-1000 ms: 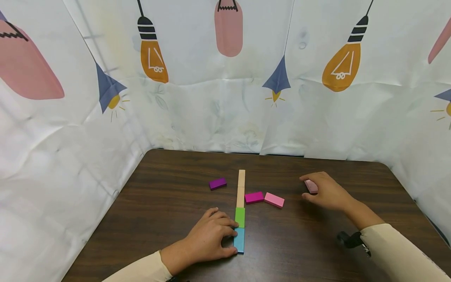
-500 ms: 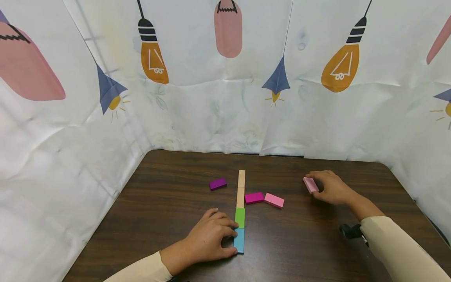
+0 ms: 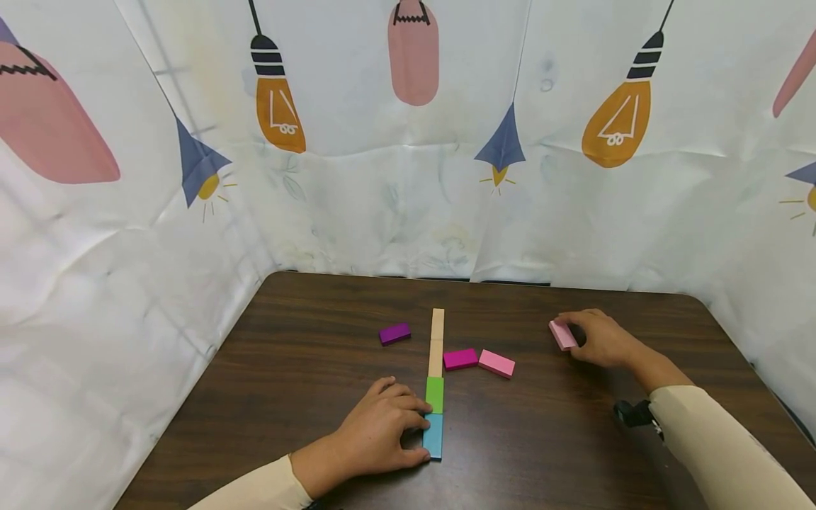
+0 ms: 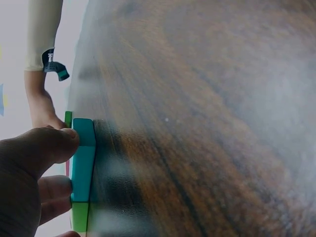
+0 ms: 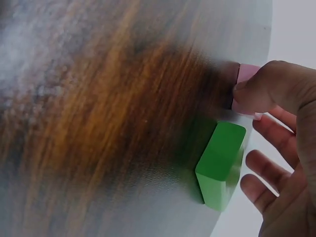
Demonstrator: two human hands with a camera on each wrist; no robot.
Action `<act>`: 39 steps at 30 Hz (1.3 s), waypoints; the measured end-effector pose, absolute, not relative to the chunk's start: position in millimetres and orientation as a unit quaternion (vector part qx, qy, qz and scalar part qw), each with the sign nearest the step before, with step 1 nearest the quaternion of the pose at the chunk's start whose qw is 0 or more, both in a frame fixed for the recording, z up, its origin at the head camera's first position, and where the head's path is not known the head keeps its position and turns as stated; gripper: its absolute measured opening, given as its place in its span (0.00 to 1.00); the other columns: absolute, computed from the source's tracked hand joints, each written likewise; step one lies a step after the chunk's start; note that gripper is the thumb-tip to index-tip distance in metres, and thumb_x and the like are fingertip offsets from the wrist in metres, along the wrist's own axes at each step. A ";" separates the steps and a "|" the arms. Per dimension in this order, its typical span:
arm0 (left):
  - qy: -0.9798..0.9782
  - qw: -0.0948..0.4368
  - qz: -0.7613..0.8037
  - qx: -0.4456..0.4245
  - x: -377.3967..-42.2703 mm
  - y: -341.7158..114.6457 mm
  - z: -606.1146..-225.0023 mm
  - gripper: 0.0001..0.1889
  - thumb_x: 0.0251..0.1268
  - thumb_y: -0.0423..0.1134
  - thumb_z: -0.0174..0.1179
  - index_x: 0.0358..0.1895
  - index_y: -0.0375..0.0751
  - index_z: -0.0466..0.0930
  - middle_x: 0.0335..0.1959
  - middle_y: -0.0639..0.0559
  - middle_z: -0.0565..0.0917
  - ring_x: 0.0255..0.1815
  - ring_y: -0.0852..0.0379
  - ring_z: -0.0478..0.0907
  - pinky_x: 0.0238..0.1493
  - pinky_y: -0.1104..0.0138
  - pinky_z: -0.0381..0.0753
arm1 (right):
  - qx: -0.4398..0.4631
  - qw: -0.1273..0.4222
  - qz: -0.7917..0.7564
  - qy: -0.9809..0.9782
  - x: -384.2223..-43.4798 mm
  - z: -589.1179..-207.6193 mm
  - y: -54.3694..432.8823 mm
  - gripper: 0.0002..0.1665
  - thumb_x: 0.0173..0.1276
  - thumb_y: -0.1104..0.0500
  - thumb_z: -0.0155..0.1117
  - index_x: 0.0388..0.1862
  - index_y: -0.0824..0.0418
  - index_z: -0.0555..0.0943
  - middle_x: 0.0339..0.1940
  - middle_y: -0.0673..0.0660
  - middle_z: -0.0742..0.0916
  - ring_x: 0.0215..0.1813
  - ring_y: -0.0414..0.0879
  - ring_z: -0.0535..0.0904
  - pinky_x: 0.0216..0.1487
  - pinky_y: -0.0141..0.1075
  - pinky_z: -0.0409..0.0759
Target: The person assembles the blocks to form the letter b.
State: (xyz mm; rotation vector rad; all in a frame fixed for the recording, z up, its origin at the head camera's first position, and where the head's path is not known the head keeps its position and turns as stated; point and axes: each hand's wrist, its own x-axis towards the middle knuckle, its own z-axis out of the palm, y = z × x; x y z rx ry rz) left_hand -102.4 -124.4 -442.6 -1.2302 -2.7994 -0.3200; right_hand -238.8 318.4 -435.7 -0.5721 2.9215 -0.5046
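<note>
My left hand (image 3: 380,428) lies beside a row of blocks, fingertips and thumb against the left edge of the blue block (image 3: 433,438) and the green block (image 3: 435,394) beyond it. Two plain wooden blocks (image 3: 436,358) continue that row away from me. At the right of the table, my right hand (image 3: 601,340) pinches a pale pink block (image 3: 562,336) between thumb and index finger. The right wrist view shows the other fingers spread and a darker green block (image 5: 223,150) standing close by, hidden behind the hand in the head view.
A magenta block (image 3: 460,359) lies against the row's right side, with a pink block (image 3: 496,363) just right of it. Left of the row is a purple block (image 3: 394,333). A printed white curtain (image 3: 382,212) hangs behind the dark wooden table (image 3: 287,333).
The right hand's thumb and fingers have closed in on the pale pink block, with the hand shifting slightly right. The left hand and the row stay in place.
</note>
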 end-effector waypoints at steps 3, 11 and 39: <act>-0.908 0.039 -0.105 -0.404 -102.8 -124.5 -442.7 0.18 0.60 0.62 0.69 0.47 0.58 0.92 0.56 0.66 0.84 0.59 0.60 0.76 0.67 0.44 0.68 | -0.187 0.061 -0.164 0.967 -240.3 -436.3 318.9 0.37 0.59 0.61 0.74 0.69 0.61 0.76 0.65 0.70 0.79 0.67 0.70 0.67 0.59 0.69 0.70; -0.906 0.047 -0.103 -0.407 -101.8 -124.6 -442.7 0.18 0.60 0.62 0.70 0.46 0.58 0.92 0.55 0.67 0.84 0.58 0.60 0.76 0.67 0.44 0.68 | -0.208 0.032 -0.177 0.962 -235.8 -436.2 319.2 0.33 0.61 0.55 0.76 0.65 0.64 0.79 0.62 0.67 0.82 0.63 0.66 0.71 0.60 0.65 0.72; -0.909 0.038 -0.102 -0.402 -102.9 -123.3 -441.7 0.18 0.60 0.62 0.70 0.47 0.58 0.92 0.55 0.67 0.84 0.59 0.60 0.76 0.68 0.44 0.67 | -0.305 -0.048 -0.195 0.931 -177.5 -426.5 290.4 0.30 0.53 0.51 0.84 0.56 0.52 0.85 0.55 0.42 0.85 0.59 0.48 0.77 0.56 0.51 0.80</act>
